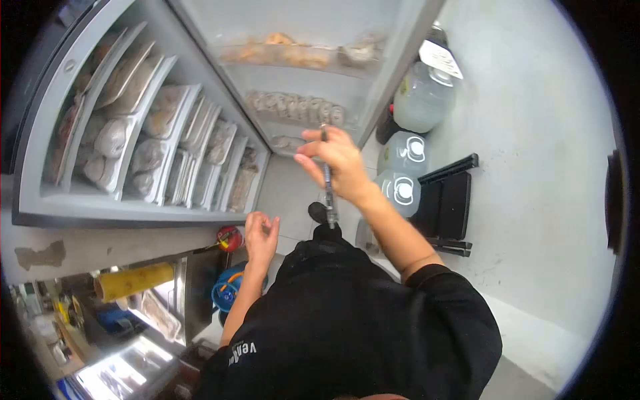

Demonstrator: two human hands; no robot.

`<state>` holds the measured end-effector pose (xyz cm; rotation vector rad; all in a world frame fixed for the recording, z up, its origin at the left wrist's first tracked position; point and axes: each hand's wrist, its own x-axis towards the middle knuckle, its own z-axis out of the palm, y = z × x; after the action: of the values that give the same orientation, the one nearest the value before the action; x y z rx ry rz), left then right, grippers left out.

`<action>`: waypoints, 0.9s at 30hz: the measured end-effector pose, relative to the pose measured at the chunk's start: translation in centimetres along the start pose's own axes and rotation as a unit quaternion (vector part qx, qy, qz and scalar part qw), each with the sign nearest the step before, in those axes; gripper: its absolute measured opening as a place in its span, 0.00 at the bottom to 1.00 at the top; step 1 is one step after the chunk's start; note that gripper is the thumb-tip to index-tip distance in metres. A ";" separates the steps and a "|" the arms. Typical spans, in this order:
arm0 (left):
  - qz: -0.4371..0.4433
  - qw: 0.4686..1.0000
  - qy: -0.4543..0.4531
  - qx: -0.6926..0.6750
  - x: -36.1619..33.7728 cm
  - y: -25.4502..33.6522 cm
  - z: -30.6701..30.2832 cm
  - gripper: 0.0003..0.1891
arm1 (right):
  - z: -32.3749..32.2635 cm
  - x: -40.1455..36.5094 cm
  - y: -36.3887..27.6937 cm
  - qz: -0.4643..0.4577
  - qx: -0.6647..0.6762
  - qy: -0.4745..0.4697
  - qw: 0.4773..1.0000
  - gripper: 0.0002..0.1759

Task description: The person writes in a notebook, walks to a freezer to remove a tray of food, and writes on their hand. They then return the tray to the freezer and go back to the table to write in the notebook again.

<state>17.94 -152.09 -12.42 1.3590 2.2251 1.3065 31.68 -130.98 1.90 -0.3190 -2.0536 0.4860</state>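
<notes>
My right hand (339, 163) is raised in front of the open freezer door, its fingers closed on a slim pen (328, 190) that points down toward my feet. My left hand (262, 235) hovers near the lower edge of the freezer, fingers loosely curled and apart, with nothing visible in it. To the left, the freezer (157, 210) stands open, its shelves stacked with bagged and flat wrapped packs (112, 139). Wrapped rolls (293, 107) line a shelf of the door (287, 73), and orange-tinted food pieces (277, 53) lie on a shelf above them.
Large water jugs (400, 190) and a black folding stool (443, 207) stand along the right wall. At lower left are a blue gas cylinder (227, 291), a red round object (230, 238), a yellow roll (137, 281) and a metal counter (127, 373).
</notes>
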 end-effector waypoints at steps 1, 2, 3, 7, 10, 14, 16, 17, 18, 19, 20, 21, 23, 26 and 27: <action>0.009 1.000 -0.001 -0.004 -0.2 0.5 -0.2 0.12 | 0.6 -0.7 -0.1 0.050 0.041 0.018 0.998 0.07; 0.008 1.000 0.001 -0.009 -0.4 1.2 -0.5 0.11 | 0.3 -1.2 0.0 0.086 0.044 0.019 0.995 0.06; 0.011 1.000 -0.001 -0.009 -0.5 1.5 -0.4 0.11 | 0.1 -1.5 -0.1 0.122 0.051 0.021 0.991 0.05; 0.039 0.999 0.018 0.021 -1.4 2.2 -1.0 0.12 | -1.8 -2.7 0.2 0.184 0.059 0.055 0.979 0.09; -0.045 0.999 0.002 0.003 -2.4 2.5 -1.5 0.22 | -2.7 -3.8 0.5 0.174 0.113 0.019 0.978 0.07; -0.062 0.997 0.031 -0.026 -3.1 2.0 -2.1 0.23 | -2.6 -5.2 -0.1 0.162 0.202 -0.030 0.965 0.08; -0.090 0.994 0.034 -0.052 -2.7 0.8 -2.4 0.24 | -1.6 -5.9 0.1 0.220 0.245 -0.064 0.942 0.10; -0.137 0.983 0.042 -0.110 -2.6 -1.1 -2.3 0.24 | -1.1 -6.1 0.0 0.216 0.253 -0.068 0.940 0.10; -0.183 0.967 0.048 -0.171 -2.1 -2.0 -2.5 0.23 | -0.6 -6.4 0.0 0.226 0.276 -0.114 0.927 0.11; -0.199 0.958 0.070 -0.192 -1.5 -3.0 -3.0 0.20 | -0.2 -6.6 0.0 0.236 0.296 -0.160 0.912 0.13; -0.252 0.933 0.099 -0.239 -0.8 -4.5 -3.5 0.19 | 0.3 -6.6 -0.4 0.212 0.317 -0.179 0.907 0.14; -0.302 0.901 0.128 -0.283 -0.2 -6.4 -4.0 0.18 | 0.8 -6.6 -0.6 0.215 0.320 -0.181 0.905 0.14; -0.396 0.822 0.178 -0.368 1.1 -8.8 -5.7 0.17 | 1.8 -6.7 -0.6 0.127 0.296 -0.281 0.904 0.16; -0.443 0.742 0.244 -0.440 3.4 -14.4 -7.4 0.15 | 3.9 -8.1 -0.3 0.226 0.293 -0.320 0.872 0.17; -0.452 0.692 0.280 -0.488 4.2 -17.2 -7.9 0.15 | 4.6 -8.7 0.1 0.286 0.280 -0.336 0.853 0.16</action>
<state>0.70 -156.24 -20.24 -0.5380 1.4596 2.0175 32.08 -135.50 -6.88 -0.4442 -2.3172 1.7298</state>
